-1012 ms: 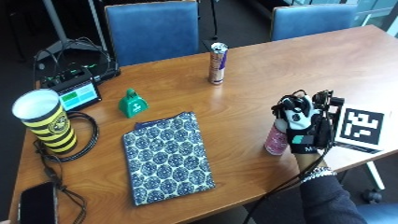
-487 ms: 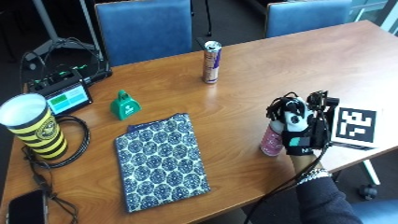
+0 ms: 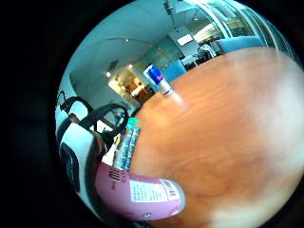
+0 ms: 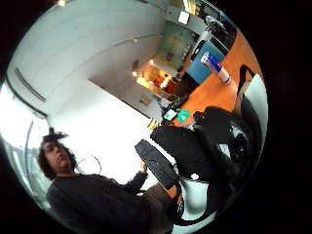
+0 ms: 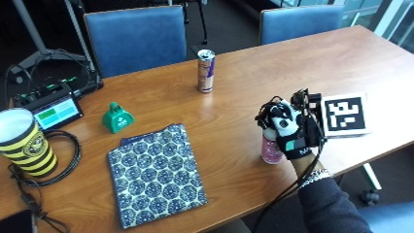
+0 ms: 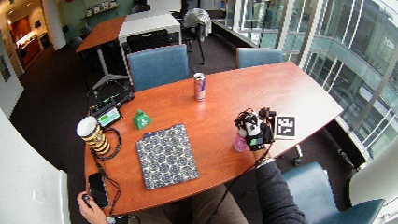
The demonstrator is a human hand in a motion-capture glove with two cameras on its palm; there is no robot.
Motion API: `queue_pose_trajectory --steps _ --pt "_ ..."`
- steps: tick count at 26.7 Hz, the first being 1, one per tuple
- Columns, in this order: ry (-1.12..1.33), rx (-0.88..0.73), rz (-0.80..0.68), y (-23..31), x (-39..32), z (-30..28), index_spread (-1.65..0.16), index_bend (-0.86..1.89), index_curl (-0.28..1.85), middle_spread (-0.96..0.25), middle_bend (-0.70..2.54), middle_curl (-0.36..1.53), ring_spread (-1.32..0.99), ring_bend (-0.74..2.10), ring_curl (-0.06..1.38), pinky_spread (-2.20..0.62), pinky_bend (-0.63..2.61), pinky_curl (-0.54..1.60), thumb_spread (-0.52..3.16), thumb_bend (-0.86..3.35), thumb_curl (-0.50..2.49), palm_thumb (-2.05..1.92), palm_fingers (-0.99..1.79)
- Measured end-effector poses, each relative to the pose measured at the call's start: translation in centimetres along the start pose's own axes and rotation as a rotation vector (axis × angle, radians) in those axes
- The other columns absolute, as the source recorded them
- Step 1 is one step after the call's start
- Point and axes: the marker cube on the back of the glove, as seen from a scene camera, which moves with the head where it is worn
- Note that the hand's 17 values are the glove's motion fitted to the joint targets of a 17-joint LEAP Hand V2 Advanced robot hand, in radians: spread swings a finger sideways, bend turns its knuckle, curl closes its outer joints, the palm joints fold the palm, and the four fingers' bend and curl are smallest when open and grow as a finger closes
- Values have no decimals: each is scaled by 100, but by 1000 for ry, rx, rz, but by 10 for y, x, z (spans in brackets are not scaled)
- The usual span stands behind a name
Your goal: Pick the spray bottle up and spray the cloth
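Gloved hand [image 5: 291,128] with fingers curled around pink bottle [image 5: 271,150], bottle standing on table [image 5: 259,77], patterned cloth [image 5: 155,172] well apart

Wood, plastic, cloth and metal on show.
The table [image 5: 271,63] is smooth, glossy varnished wood; the spray bottle [image 5: 271,150] is shiny pink plastic with a paper label; the cloth [image 5: 155,174] lies matt and woven, patterned; the can [image 5: 206,71] gleams metallic; the cup [image 5: 23,148] looks like matt paper.
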Motion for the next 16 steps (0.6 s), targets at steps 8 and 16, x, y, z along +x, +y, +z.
queue_pose_trajectory --steps 8,16 --pt "70 -303 -123 -29 -57 18 -27 44 58 -20 79 57 -17 74 47 -33 51 41 107 -1 24 34 144" --pt "238 -632 -210 -41 -109 48 -27 45 58 -19 79 57 -17 75 47 -33 51 41 109 -2 24 36 143"
